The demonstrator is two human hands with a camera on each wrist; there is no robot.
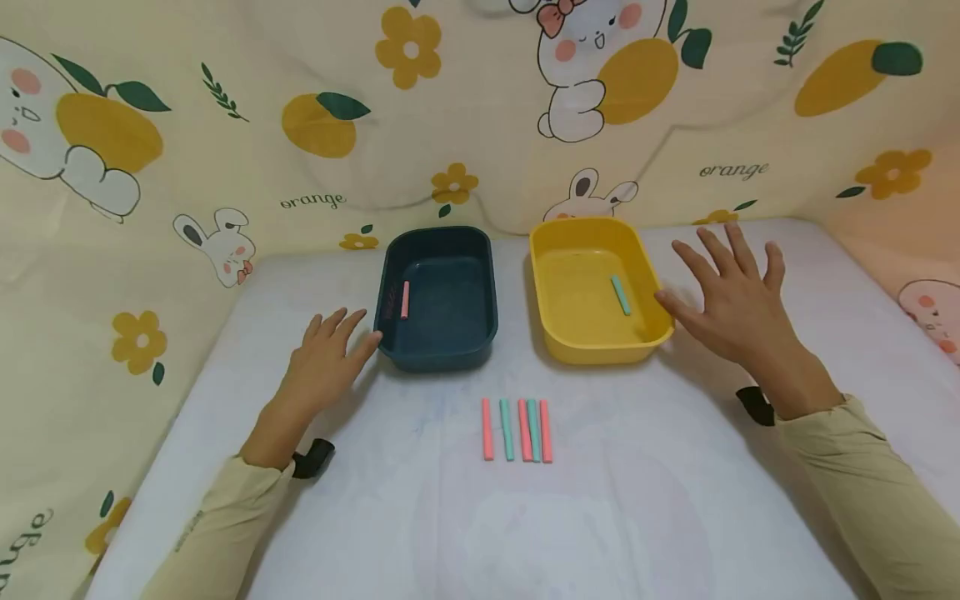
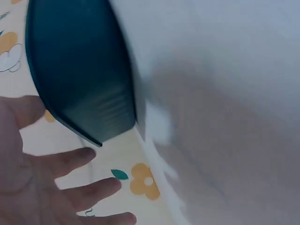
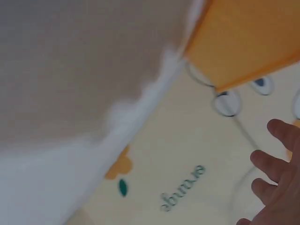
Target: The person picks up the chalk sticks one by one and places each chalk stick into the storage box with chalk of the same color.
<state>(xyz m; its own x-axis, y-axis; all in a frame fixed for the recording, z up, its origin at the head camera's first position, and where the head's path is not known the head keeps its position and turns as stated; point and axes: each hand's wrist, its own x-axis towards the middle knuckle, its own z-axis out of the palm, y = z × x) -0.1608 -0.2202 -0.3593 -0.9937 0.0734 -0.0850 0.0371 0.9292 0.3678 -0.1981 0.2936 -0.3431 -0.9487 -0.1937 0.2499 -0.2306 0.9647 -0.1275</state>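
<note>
My left hand (image 1: 321, 362) is beside the dark blue bin (image 1: 442, 360), its thumb at the rim and its fingers spread. In the left wrist view the thumb meets the edge of the bin (image 2: 79, 70). On the other side, my right hand (image 1: 742, 312) has its fingers apart and its thumb by the rim of the yellow bin (image 1: 600, 353); nothing is in either hand. A pink chalk-like stick (image 1: 405, 300) lies in the blue bin, a teal one (image 1: 620, 295) in the yellow bin. In front, several pink sticks (image 1: 487, 429) and teal sticks (image 1: 507, 429) lie roughly side by side.
A white cloth (image 1: 600, 533) covers the table. Behind and to the sides hangs a cream curtain (image 1: 465, 100) printed with rabbits, flowers and oranges. Each wrist carries a black camera mount, the left one (image 1: 313, 458) and the right one (image 1: 754, 406).
</note>
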